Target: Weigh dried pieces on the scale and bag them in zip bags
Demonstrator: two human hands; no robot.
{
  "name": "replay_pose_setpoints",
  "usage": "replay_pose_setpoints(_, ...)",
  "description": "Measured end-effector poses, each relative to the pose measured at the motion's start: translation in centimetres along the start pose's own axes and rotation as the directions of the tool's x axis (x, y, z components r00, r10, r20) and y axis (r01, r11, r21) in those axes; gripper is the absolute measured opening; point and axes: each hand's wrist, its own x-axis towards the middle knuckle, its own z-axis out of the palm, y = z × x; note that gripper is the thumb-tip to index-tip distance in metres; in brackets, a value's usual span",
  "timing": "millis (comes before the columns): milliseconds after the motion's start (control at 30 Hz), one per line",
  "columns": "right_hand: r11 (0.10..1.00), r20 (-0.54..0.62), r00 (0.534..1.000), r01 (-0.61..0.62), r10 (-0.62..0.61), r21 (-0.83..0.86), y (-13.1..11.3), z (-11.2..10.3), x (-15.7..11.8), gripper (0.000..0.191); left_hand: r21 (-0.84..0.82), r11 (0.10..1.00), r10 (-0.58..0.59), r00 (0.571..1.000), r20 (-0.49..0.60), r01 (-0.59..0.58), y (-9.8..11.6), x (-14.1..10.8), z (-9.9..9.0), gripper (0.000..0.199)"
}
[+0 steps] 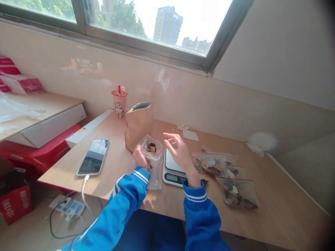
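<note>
My left hand [140,157] grips the side of a clear zip bag [159,152], whose mouth gapes upward. Brown dried pieces [151,147] show inside it. Below that bag, another part of clear plastic [155,177] lies flat on the table. Over a white digital kitchen scale [170,164] hovers my right hand [178,148], fingers apart and nothing visible in them. Its wrist and palm cover part of the scale's plate. Directly behind the open bag stands a brown paper pouch [140,123], open at the top.
To the right lie several filled zip bags [239,195] of dried pieces. A phone [93,157] with a white charging cable [83,191] rests at left. A drink cup [119,104] with a red straw stands by the wall. White paper [190,135] lies behind the scale.
</note>
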Motion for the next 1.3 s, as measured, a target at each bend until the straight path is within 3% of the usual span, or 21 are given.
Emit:
replay_pose_setpoints(100,0.999,-0.023,0.999,-0.034,0.033,-0.040,0.0,0.1,-1.0,0.028,-0.015,0.999,0.028,0.999,-0.038,-0.029,0.3,-0.2,0.1,0.030)
replay_pose_setpoints(300,0.978,0.222,0.974,0.014,0.034,-0.210,1.8,1.6,-4.3,0.023,-0.001,0.998,0.055,0.998,-0.019,-0.055,0.2,-0.2,-0.1,0.032)
replay_pose_setpoints(467,0.963,0.292,0.956,0.041,0.040,-0.265,2.2,1.3,-4.7,0.007,0.056,0.989,0.137,0.990,0.018,-0.138,0.1,-0.4,-0.5,0.038)
replay_pose_setpoints(567,0.952,0.196,0.979,0.114,-0.059,-0.284,2.0,0.7,-4.2,0.013,0.083,0.980,0.177,0.982,0.063,-0.182,-0.1,-0.7,-0.6,0.044)
replay_pose_setpoints(700,0.955,-0.052,0.986,0.141,-0.160,-0.263,1.7,0.7,-4.1,0.016,0.099,0.976,0.184,0.978,0.097,-0.194,-0.4,-1.0,-0.7,0.048)
replay_pose_setpoints(833,0.999,-0.345,0.938,-0.016,0.002,-0.037,2.0,2.6,-5.7,0.019,0.101,0.978,0.175,0.983,0.064,-0.180,-0.4,-1.1,-0.6,0.052)
replay_pose_setpoints(900,0.989,-0.340,0.930,-0.110,0.138,0.098,2.2,4.2,-6.8,0.045,0.098,0.979,0.173,0.984,0.047,-0.177,-0.3,-1.2,-0.5,0.055)
replay_pose_setpoints(967,0.954,-0.251,0.935,-0.192,0.249,0.231,2.5,5.8,-7.6,0.074,0.095,0.980,0.168,0.983,0.075,-0.174,-0.3,-1.5,-0.5,0.056)
replay_pose_setpoints(1000,0.929,-0.205,0.936,-0.217,0.285,0.300,2.6,6.5,-7.8,0.079,0.097,0.980,0.163,0.981,0.106,-0.173,-0.3,-1.8,-0.6,0.056)
replay_pose_setpoints(1067,0.886,-0.157,0.937,-0.226,0.311,0.405,2.6,7.3,-7.8,0.072,0.110,0.978,0.154,0.968,0.196,-0.177,-0.3,-2.2,-0.9,0.057)
replay_pose_setpoints(1167,0.884,-0.215,0.928,-0.191,0.305,0.427,2.5,6.7,-7.2,0.053,0.139,0.964,0.172,0.929,0.328,-0.228,-0.4,-2.4,-1.5,0.061)
replay_pose_setpoints(1300,0.881,-0.362,0.846,-0.230,0.391,0.412,2.9,4.3,-6.9,0.052,0.175,0.932,0.262,0.923,0.282,-0.318,-0.4,-1.7,-1.9,0.048)
